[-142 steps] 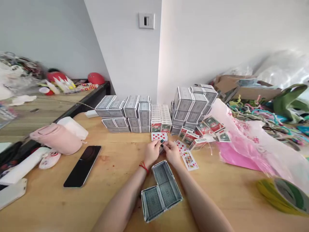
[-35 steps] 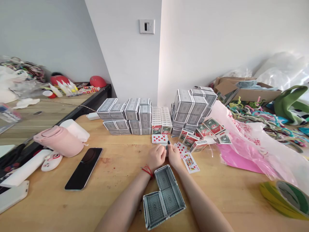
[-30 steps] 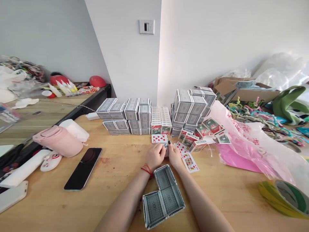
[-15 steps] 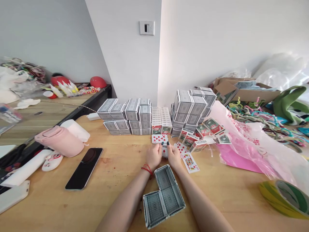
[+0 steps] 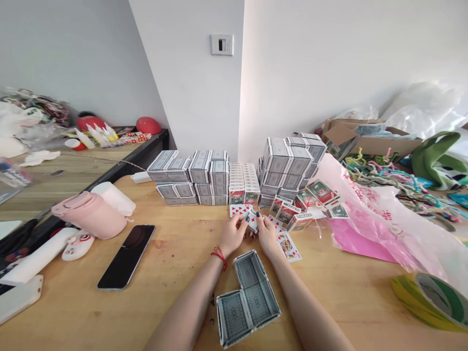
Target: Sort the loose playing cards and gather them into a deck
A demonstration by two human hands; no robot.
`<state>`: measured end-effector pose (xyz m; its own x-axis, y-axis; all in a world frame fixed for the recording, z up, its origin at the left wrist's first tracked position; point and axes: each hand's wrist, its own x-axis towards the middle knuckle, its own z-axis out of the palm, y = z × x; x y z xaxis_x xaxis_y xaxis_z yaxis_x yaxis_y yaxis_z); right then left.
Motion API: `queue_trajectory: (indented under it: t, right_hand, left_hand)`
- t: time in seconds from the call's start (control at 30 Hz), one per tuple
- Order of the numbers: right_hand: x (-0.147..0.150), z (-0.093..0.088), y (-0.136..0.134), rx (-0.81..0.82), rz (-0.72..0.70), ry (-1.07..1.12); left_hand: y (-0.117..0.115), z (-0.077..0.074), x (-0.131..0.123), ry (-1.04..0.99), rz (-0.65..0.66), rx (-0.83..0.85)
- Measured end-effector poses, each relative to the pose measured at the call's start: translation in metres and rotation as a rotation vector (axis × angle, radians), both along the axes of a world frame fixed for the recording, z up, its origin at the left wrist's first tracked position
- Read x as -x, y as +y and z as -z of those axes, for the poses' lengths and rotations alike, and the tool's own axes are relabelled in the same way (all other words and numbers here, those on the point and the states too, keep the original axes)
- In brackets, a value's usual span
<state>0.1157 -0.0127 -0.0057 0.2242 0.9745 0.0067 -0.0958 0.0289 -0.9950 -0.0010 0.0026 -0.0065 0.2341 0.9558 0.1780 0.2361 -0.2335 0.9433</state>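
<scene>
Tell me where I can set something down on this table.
Two bare patches: one between the black phone and the left forearm; another right of the right forearm, bordered by the pink sheet and tape roll. It's crowded at the back with patterned blocks and card boxes, and around the left hand and right hand, where loose cards lie.

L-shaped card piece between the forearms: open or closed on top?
Open: the card piece shows its patterned inside within raised edges.

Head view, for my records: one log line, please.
left hand: gripping card piece; right hand: gripping same piece; L-shaped card tray: between forearms
</scene>
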Motion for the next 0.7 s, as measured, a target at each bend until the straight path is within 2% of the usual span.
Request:
queue_trajectory:
  t: [0.3,0.37,0.53,0.7]
  right_hand:
    - [0.0048,-0.0011,-0.0025,-0.036,-0.189,0.042]
    - [0.0052,0.0005,-0.0019,-0.052,-0.179,0.086]
    - [0.0057,0.0044,-0.0009,-0.039,-0.093,0.129]
    - [0.0096,0.0025,-0.0037,0.039,-0.113,0.018]
  left_hand:
    - [-0.0009,0.0023,-0.0017,0.125,-0.217,-0.081]
    - [-0.0011,0.002,-0.0024,0.138,-0.205,-0.084]
    - [-0.0024,0.0042,-0.0049,0.165,-0.053,-0.051]
    - [-0.0059,0.0061,-0.0094,0.176,-0.092,-0.067]
